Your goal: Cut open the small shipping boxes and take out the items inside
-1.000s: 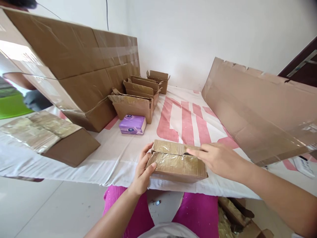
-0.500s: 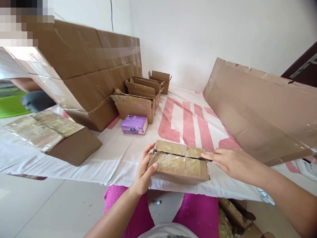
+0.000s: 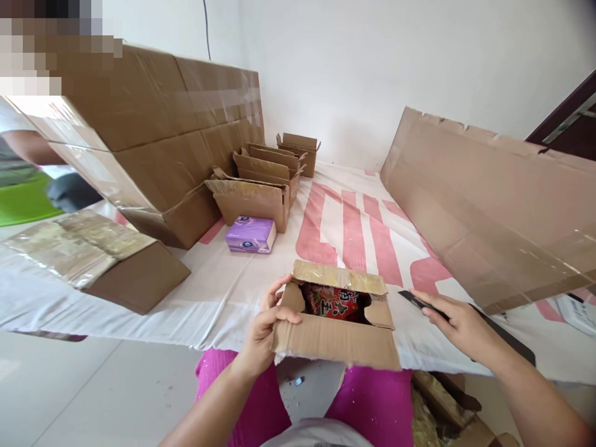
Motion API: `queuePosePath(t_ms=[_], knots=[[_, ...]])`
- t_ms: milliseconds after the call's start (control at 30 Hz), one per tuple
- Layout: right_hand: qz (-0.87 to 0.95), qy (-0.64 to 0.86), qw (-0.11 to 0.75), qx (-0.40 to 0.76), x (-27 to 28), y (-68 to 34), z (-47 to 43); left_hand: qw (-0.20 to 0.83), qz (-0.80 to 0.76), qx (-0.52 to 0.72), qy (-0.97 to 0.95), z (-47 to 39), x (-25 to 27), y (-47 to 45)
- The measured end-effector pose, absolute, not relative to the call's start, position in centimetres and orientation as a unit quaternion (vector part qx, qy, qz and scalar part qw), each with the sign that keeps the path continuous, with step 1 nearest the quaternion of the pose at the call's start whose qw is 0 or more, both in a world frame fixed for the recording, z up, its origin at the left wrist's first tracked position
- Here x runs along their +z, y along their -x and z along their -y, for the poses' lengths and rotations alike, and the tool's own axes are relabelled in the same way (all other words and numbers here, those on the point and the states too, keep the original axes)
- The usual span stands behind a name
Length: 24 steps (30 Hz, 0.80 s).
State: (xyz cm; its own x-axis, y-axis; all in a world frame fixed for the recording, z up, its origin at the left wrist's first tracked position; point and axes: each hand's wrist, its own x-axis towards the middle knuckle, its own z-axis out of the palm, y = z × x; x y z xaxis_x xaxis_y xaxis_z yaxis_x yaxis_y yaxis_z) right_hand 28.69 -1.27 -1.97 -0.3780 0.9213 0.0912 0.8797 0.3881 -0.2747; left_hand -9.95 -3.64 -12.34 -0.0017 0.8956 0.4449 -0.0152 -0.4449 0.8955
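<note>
On the cloth-covered surface (image 3: 209, 292), nearer the person and rightward of the purple tissue pack (image 3: 250, 236), the box (image 3: 338, 343) has just opened: its flaps, together half a second ago, now expose a red packet (image 3: 331, 302). The left hand (image 3: 265, 323) grips the box; the right hand (image 3: 459, 320), farther right of the tissue pack, holds a cutter (image 3: 421, 302) clear of it.

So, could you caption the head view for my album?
Left hand holds an open cardboard box with red packaging inside; right hand holds a black cutter.
</note>
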Motion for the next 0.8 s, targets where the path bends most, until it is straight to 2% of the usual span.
queuePosePath(t_ms=[167,333,433,533,700,767,800], knots=[[0.81,0.57,0.137,0.017,-3.5,-28.5,0.9,0.37,-0.372,0.618,-0.586,4.0,-12.7,9.8],[0.805,0.59,0.033,-0.058,-9.7,-28.5,0.4,0.366,-0.359,0.628,-0.585,4.3,-13.2,9.7],[0.817,0.572,0.013,-0.069,-12.9,-29.0,0.2,0.362,-0.36,0.621,-0.595,4.4,-13.4,9.9],[0.82,0.559,0.076,-0.101,-12.7,-29.0,-0.1,0.357,-0.377,0.609,-0.6,4.4,-13.4,10.0],[0.81,0.476,0.328,-0.101,-5.9,-24.7,0.4,0.365,-0.38,0.611,-0.591,4.3,-13.4,9.8],[0.831,0.424,0.347,-0.096,-3.6,-21.8,0.7,0.366,-0.379,0.614,-0.588,4.3,-13.4,9.7],[0.849,0.401,0.33,-0.094,-2.9,-20.4,0.7,0.365,-0.378,0.615,-0.588,4.4,-13.4,9.7]])
